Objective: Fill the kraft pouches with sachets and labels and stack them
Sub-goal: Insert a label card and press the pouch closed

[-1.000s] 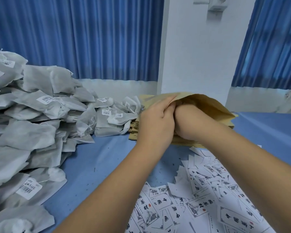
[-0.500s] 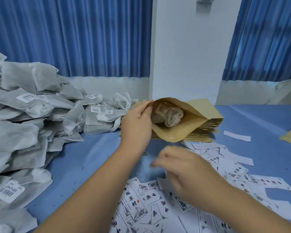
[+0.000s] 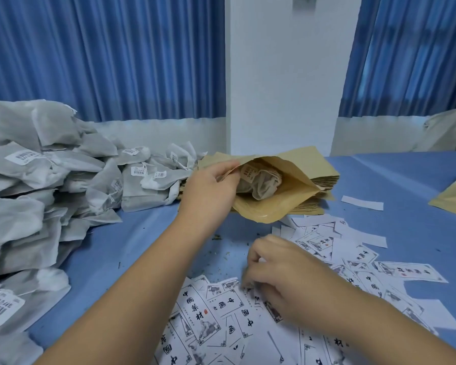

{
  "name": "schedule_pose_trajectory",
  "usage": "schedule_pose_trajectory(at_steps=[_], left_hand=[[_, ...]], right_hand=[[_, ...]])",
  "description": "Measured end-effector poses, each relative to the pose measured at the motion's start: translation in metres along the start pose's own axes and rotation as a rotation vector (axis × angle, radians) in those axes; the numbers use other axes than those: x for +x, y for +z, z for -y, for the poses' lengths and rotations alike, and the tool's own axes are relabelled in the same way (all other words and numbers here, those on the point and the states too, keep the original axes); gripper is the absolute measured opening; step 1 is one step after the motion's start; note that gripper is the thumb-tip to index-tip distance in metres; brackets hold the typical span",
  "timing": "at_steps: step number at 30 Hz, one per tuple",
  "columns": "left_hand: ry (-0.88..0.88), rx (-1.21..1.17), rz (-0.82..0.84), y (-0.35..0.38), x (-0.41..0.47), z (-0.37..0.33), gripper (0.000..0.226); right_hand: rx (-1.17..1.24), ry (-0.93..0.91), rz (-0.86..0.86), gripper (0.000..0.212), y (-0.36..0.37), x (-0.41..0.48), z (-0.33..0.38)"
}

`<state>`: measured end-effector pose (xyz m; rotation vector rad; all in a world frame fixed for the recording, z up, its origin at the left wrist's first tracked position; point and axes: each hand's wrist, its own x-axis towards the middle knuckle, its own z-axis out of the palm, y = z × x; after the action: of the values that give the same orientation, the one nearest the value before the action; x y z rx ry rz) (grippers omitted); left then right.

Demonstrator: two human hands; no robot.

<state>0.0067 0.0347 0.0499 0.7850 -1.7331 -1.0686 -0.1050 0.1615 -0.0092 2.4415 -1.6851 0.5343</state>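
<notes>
left hand pinches rim of gaping tan kraft pouch | crumpled white sachet inside | right hand curled over flat printed paper labels, grip unclear

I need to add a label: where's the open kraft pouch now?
Head view, centre: the open kraft pouch, a sachet inside, is held by the left hand, by the pouch stack.

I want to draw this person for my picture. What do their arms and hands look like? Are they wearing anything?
Nothing is worn on them, as far as this view shows. The left hand and the right hand have no gloves, and no rings show. Both forearms are bare down to the picture's edge: no sleeves, no watch and no bracelet are in view.
</notes>
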Motion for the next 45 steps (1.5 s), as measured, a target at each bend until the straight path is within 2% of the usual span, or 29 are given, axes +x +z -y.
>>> schedule_pose_trajectory(at_steps=[2, 4, 8, 11, 14, 16, 19, 21, 24, 26, 30, 33, 36, 41, 44, 45], left_hand=[[-0.009, 0.022, 0.010, 0.000, 0.000, -0.001, 0.027], [-0.027, 0.040, 0.016, 0.000, 0.000, -0.002, 0.028], [-0.076, 0.059, 0.039, -0.001, -0.001, -0.004, 0.030], [-0.095, 0.088, 0.070, -0.002, -0.001, -0.007, 0.032], [-0.113, 0.129, 0.096, -0.005, -0.001, -0.010, 0.031], [-0.119, 0.161, 0.120, -0.005, -0.002, -0.012, 0.033], [-0.118, 0.198, 0.137, -0.004, -0.001, -0.012, 0.038], [-0.101, 0.224, 0.162, -0.004, 0.000, -0.012, 0.041], [-0.061, 0.255, 0.226, -0.004, -0.001, -0.011, 0.028], [-0.055, 0.274, 0.252, -0.005, 0.000, -0.012, 0.023], [0.006, 0.291, 0.251, -0.002, 0.000, -0.012, 0.025], [0.029, 0.302, 0.227, -0.003, 0.000, -0.013, 0.022], [0.035, 0.317, 0.217, -0.006, 0.002, -0.014, 0.028], [0.035, 0.327, 0.244, -0.003, 0.000, -0.015, 0.031], [0.037, 0.334, 0.242, -0.003, 0.001, -0.013, 0.030], [0.038, 0.346, 0.246, -0.003, 0.002, -0.012, 0.031]], right_hand=[[-0.002, 0.020, -0.050, 0.017, -0.008, -0.003, -0.002], [0.018, 0.037, -0.156, 0.014, -0.016, -0.006, -0.004], [-0.029, 0.069, -0.520, 0.016, -0.028, -0.005, -0.004], [-0.023, 0.100, -0.728, 0.015, -0.033, -0.005, -0.002], [-0.074, 0.131, -0.859, 0.014, -0.043, -0.002, -0.003], [-0.116, 0.149, -0.876, 0.013, -0.049, 0.003, -0.003], [-0.190, 0.184, -0.789, 0.012, -0.051, 0.015, 0.001], [-0.225, 0.227, -0.640, 0.012, -0.050, 0.024, 0.004], [-0.237, 0.331, -0.370, 0.017, -0.046, 0.038, 0.002], [-0.204, 0.389, -0.288, 0.023, -0.046, 0.046, -0.004], [-0.202, 0.409, -0.201, 0.017, -0.045, 0.065, -0.010], [-0.235, 0.432, -0.150, 0.023, -0.040, 0.080, -0.012], [-0.270, 0.459, -0.087, 0.014, -0.037, 0.089, -0.016], [-0.295, 0.529, -0.024, 0.023, -0.033, 0.097, -0.022], [-0.269, 0.462, 0.021, 0.014, -0.033, 0.094, -0.023], [-0.249, 0.436, 0.025, 0.017, -0.034, 0.089, -0.022]])
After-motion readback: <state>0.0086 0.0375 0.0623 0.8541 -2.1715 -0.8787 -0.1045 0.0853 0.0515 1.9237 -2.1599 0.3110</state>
